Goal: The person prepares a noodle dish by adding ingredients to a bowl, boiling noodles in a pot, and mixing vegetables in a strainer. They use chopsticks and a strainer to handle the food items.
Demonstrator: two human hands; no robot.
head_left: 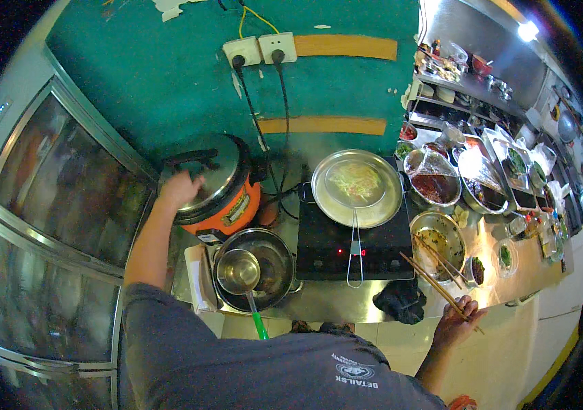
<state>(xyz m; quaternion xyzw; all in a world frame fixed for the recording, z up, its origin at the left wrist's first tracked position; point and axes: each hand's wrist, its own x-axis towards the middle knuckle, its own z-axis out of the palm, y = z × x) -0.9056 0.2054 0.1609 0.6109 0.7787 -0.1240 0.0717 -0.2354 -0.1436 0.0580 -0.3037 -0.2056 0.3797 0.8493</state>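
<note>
My left hand [181, 189] is at the lid [222, 177] of an orange electric cooker [237, 210], just below the lid's black handle [191, 158]; whether the fingers grip anything there is unclear. Long wooden chopsticks [437, 287] are held in my right hand [460, 318], off the counter's front edge. Their tips point toward an induction cooker [322, 246]. On it stands a steel pot [317, 205] of pale liquid, with a wire-handled strainer [355, 241] holding thin pale-green strips [355, 184].
Left of the induction cooker, a ladle [238, 271] with a green handle rests over a dark pan [276, 256]. A steel bowl [419, 225] with oily liquid holds another pair of chopsticks. A black cloth [399, 302] hangs at the counter edge. Power cords [285, 118] run down the wall.
</note>
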